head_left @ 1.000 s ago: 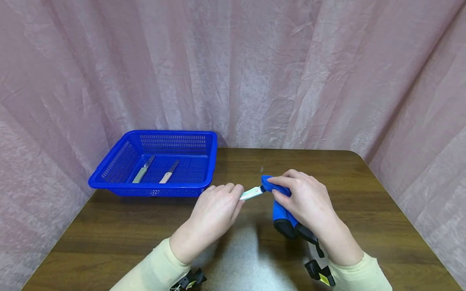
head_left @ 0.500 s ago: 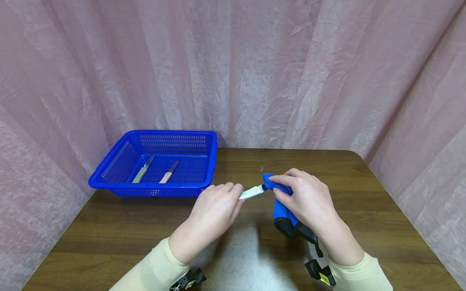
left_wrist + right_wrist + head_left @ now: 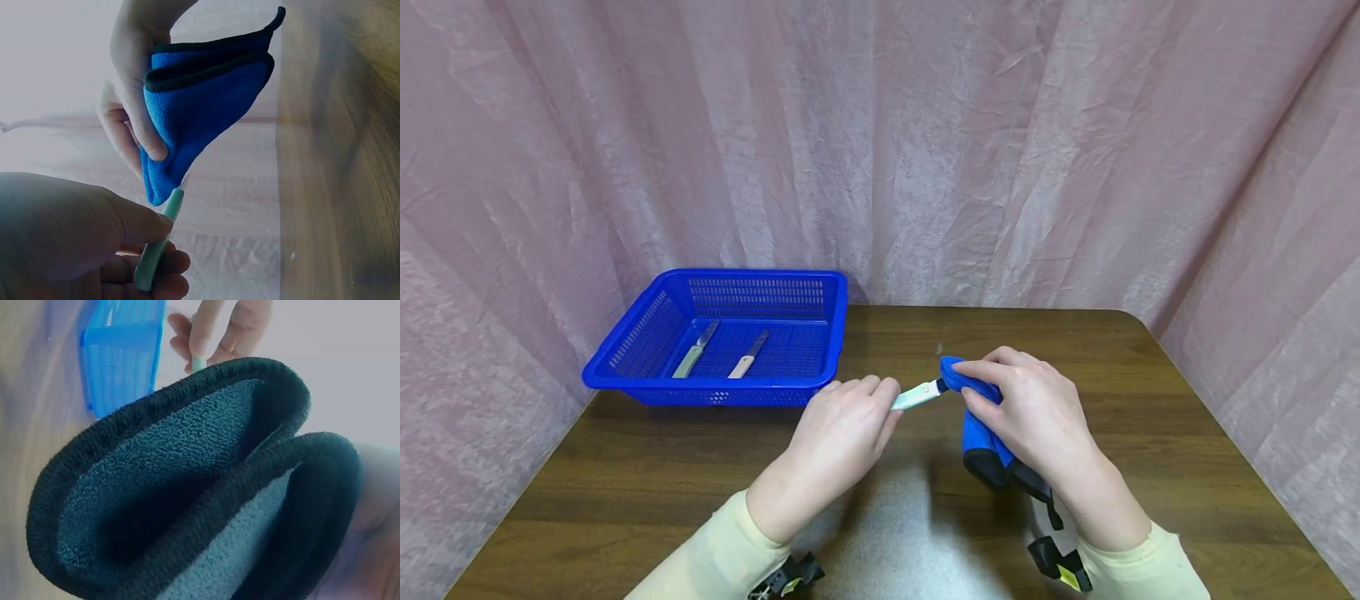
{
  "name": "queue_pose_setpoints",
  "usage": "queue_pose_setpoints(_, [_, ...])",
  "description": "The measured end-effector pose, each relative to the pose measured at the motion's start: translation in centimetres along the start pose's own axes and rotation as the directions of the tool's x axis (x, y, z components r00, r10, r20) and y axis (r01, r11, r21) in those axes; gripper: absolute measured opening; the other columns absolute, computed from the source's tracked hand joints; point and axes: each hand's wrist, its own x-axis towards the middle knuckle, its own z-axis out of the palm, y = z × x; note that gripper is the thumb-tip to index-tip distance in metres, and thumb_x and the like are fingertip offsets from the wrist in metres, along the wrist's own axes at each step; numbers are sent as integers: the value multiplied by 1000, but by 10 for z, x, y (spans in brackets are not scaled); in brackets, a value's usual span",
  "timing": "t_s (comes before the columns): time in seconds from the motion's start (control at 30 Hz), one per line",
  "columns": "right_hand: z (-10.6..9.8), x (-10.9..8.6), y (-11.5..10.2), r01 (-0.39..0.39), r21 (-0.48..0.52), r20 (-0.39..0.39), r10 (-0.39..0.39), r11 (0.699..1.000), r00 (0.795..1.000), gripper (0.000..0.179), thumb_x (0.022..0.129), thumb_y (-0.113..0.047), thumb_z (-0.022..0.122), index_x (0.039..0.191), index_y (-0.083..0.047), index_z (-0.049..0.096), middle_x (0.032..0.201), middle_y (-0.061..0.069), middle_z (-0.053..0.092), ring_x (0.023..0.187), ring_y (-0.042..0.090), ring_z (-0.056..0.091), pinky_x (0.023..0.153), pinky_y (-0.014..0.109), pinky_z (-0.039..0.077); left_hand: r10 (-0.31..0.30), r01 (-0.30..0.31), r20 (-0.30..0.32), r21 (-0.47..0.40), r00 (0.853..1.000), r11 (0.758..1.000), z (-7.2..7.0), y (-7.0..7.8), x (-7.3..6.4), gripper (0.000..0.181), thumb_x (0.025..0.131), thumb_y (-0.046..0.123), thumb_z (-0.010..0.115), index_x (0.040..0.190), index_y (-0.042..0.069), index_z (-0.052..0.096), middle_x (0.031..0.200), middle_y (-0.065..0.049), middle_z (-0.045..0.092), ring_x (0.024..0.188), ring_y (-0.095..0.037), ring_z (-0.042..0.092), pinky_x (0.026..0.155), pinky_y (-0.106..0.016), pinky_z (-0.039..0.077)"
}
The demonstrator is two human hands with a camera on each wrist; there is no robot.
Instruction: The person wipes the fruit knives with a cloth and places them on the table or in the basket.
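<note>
My left hand (image 3: 842, 429) grips the pale green handle of a small knife (image 3: 917, 396), fingers curled round it. The knife points right, and most of its blade is hidden inside a folded blue cloth (image 3: 981, 429) with black edging. Thumb and fingers of my right hand (image 3: 1037, 404) pinch that cloth over the blade. In the left wrist view the knife handle (image 3: 159, 244) lies between thumb and fingers, with a sliver of blade by the cloth (image 3: 200, 112). The cloth's open folds (image 3: 169, 456) fill much of the right wrist view.
A blue plastic basket (image 3: 733, 394) stands at the back left of the wooden table (image 3: 1150, 433). Inside lie a green-handled knife (image 3: 688, 360) and a cream-handled knife (image 3: 742, 365). A pink curtain (image 3: 880, 150) hangs behind the table.
Both hands keep their holds on the knife and the cloth. Only slight shifts show: the cloth's top edge sits a little higher than a second ago.
</note>
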Motion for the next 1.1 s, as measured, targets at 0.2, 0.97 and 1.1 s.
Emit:
queue_pose_setpoints(0.2, [4, -1, -6, 43, -4, 1, -43, 999, 999, 31, 94, -21, 87, 124, -27, 86, 109, -4, 77, 96, 22, 72, 76, 45, 58, 1, -1, 0, 4, 1000, 1000, 2, -1, 0, 25, 97, 21, 86, 92, 11, 64, 75, 1, 58, 65, -21, 62, 56, -35, 44])
queue_pose_setpoints(0.97, [-3, 1, 6, -33, -10, 3, 33, 999, 999, 29, 96, -22, 85, 125, -26, 86, 106, -2, 77, 87, 21, 69, 67, 43, 56, 0, 0, -11, -2, 1000, 1000, 0, -1, 0, 25, 97, 20, 85, 92, 11, 63, 75, 0, 59, 66, -23, 64, 57, -38, 46])
queue_pose_setpoints(1.1, [-4, 2, 9, -46, -11, 6, 46, 999, 999, 30, 96, -22, 85, 125, -25, 86, 105, -2, 76, 85, 20, 68, 65, 42, 54, -1, 1, -6, 4, 1000, 1000, 0, -1, 0, 24, 98, 21, 85, 93, 10, 63, 76, 0, 59, 66, -23, 64, 58, -38, 46])
